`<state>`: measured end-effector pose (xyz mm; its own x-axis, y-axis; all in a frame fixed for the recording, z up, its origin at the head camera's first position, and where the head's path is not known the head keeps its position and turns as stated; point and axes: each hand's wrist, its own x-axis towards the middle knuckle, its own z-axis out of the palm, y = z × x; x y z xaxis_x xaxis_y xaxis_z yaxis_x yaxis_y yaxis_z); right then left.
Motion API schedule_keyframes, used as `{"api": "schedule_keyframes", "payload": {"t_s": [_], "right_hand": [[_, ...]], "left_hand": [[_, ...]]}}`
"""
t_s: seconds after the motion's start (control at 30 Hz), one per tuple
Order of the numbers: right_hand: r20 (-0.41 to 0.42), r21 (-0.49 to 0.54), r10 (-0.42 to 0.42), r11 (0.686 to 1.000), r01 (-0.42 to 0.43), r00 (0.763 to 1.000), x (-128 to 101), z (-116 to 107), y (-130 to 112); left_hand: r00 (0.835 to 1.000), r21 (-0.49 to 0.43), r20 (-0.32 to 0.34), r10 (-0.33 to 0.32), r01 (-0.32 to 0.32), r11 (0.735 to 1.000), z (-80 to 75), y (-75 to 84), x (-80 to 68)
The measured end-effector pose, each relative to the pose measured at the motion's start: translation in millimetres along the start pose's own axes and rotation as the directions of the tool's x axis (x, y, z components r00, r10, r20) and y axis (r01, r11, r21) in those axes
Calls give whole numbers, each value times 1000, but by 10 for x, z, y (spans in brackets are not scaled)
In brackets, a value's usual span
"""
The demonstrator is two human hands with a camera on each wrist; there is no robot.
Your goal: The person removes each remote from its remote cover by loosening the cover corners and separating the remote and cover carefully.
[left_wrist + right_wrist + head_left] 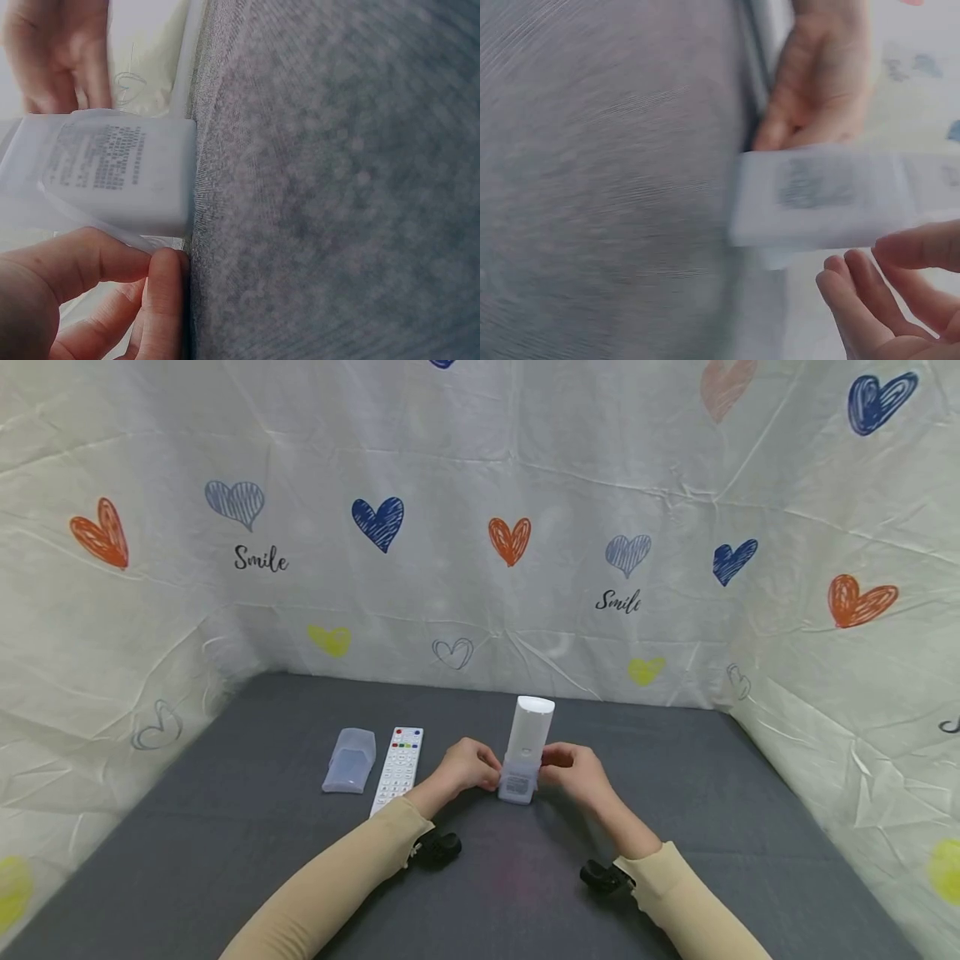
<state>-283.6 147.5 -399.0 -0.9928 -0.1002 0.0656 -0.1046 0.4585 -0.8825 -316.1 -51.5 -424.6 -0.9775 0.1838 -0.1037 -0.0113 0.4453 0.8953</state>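
A white remote control (531, 727) stands on end inside a translucent sleeve (517, 775), its lower end on the grey table. Printed dark text (105, 157) shows through the sleeve. My left hand (468, 766) pinches the sleeve's loose edge between thumb and fingers, low down on the left side. At the other side is my right hand (577, 771), its thumb tip (900, 246) at the sleeve's edge. The other fingers of that hand are loosely bent and spread beside it, with nothing seen between them.
Left of my left hand lies a second white remote control (401, 764) with its buttons up. Beside it, farther left, is another translucent sleeve (351, 762), lying flat. White cloth (450, 585) with printed hearts hangs behind the grey table (247, 827) and at both sides.
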Motion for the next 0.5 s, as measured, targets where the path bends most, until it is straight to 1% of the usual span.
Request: {"api": "schedule_keyframes", "payload": {"t_s": [0.13,0.2,0.5], "right_hand": [[17,38,-69,997,69,997,-45,-103,-137],[16,53,-87,995,86,996,-57,-149,-201],[-18,76,-90,993,91,996,-49,-271,-426]], "left_hand": [[1000,-1,-3,-1,1,1000,-6,-19,14],[1000,-6,-4,-4,4,1000,-5,-17,14],[1000,-4,-7,-5,4,1000,9,0,-8]]}}
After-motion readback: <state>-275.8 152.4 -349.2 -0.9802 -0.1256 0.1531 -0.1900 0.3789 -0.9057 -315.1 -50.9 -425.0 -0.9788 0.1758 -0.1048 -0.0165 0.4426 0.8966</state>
